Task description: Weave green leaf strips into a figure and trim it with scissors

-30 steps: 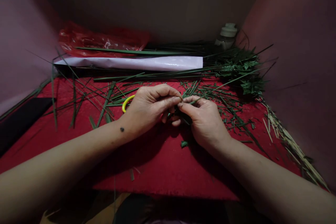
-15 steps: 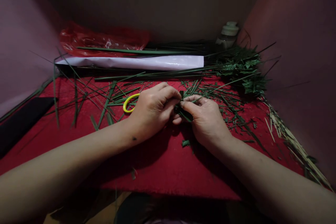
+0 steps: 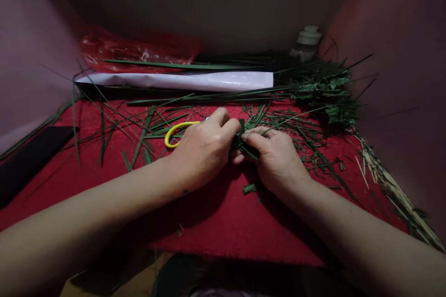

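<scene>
Between my two hands is a small folded piece made of dark green leaf strips (image 3: 250, 150), with a short end standing up from it. My right hand (image 3: 275, 153) pinches the piece from the right, thumb on top. From the left, my left hand (image 3: 209, 146) is closed at it, knuckles up; its fingertips are mostly hidden. Behind my left hand, yellow-handled scissors (image 3: 171, 135) lie on the red cloth, their blades covered by the hand. A small green leaf scrap (image 3: 249, 189) rests on the cloth below my hands.
Long leaf strips and a white sleeve (image 3: 209, 81) lie across the back, near a red plastic bag (image 3: 132, 51). A bottle (image 3: 308, 41) stands behind a heap of green woven pieces (image 3: 324, 86). Cut bits (image 3: 303, 134) litter the right; pale stalks (image 3: 397, 190) line the edge.
My left hand has rolled slightly, knuckles higher, showing more of the scissors and the piece's upright end. My right hand keeps its pinch. The view has shifted a little.
</scene>
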The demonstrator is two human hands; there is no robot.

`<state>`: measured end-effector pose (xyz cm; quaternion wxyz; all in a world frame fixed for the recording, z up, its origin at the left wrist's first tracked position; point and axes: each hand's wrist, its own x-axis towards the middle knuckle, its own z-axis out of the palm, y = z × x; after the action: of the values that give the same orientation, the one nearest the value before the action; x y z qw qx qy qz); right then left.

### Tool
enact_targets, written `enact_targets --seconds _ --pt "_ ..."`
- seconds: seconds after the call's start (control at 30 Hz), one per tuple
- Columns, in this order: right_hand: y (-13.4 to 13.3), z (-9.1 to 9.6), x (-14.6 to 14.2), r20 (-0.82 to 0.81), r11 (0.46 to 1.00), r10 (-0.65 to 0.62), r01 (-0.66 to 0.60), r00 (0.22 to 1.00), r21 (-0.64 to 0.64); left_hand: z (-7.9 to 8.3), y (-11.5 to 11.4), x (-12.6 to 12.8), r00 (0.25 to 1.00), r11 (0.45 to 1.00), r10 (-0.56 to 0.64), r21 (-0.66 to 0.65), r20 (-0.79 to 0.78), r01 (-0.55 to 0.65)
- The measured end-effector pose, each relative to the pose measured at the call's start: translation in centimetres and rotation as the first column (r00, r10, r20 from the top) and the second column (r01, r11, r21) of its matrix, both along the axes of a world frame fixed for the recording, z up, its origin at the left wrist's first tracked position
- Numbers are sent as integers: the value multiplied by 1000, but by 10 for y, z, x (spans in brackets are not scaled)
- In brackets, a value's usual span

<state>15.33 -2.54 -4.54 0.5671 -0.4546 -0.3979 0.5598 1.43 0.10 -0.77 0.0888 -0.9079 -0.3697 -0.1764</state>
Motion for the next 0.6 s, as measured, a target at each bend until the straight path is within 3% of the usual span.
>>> enact_targets --seconds 0.3,0.6 --pt "-1 0 1 -8 1000 -19 19 1000 -5 -4 2 -1 999 1000 -25 -5 41 25" --pt "0 -1 0 -59 1000 3 -3 998 4 -2 1 -1 1000 999 -24 27 -16 24"
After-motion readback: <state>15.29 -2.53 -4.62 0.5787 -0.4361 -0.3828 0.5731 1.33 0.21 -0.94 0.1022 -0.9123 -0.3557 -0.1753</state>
